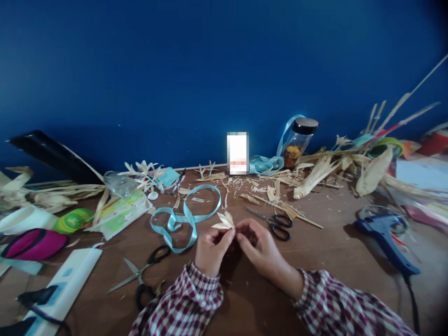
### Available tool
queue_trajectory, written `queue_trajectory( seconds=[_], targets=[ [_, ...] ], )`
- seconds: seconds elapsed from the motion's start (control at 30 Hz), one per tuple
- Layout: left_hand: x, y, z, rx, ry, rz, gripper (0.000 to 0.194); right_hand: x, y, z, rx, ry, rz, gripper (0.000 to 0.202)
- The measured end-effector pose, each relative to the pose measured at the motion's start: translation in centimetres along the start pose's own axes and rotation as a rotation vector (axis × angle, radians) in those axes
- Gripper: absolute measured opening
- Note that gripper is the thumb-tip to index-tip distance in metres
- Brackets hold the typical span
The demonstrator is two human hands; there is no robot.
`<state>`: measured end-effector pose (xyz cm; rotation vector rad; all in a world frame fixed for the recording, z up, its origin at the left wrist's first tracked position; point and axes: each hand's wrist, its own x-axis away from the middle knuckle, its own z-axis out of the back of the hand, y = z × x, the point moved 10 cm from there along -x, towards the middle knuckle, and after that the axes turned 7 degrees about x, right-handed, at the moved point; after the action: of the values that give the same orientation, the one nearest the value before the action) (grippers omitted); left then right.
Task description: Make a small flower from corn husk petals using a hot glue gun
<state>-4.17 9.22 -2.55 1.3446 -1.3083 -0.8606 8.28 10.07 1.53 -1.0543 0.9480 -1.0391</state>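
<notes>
Low over the middle of the table, my left hand (212,249) pinches a small corn husk flower (224,220) between thumb and fingers. Its pale pointed petals spread up and away from the fingertips. My right hand (261,247) is closed in a pinch right beside the flower's base; whatever its fingertips hold is hidden. Light blue ribbon (191,219) lies in loose loops just beyond the left hand. Open scissors (140,275) rest to the left of that hand, and smaller black-handled scissors (275,221) lie beyond the right hand.
A blue glue gun (387,242) with its cord lies at the right. A white power strip (66,289) is at the left front. Along the blue wall stand a lidded glass jar (297,144), dry corn husks (317,175), finished-looking husk flowers (143,172) and scattered scraps.
</notes>
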Motion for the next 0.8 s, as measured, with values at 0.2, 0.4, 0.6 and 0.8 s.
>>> queue_trajectory(
  seconds=[0.2, 0.4, 0.6, 0.8],
  targets=[
    [0.1, 1.2, -0.3, -0.215, -0.02, -0.051, 0.019, 0.1, 0.6, 0.3, 0.021, 0.03, -0.007, 0.011],
    [0.2, 2.2, -0.5, -0.319, -0.016, -0.097, 0.019, 0.0, 0.9, 0.6, 0.039, 0.036, 0.003, 0.011],
    [0.0, 1.0, 0.1, -0.134, 0.039, -0.001, 0.02, -0.1, 1.0, 0.4, -0.019, 0.033, -0.022, 0.008],
    [0.2, 0.7, -0.2, -0.076, 0.014, 0.019, 0.021, 0.0, 1.7, -0.1, -0.126, 0.007, -0.078, 0.01]
  ],
)
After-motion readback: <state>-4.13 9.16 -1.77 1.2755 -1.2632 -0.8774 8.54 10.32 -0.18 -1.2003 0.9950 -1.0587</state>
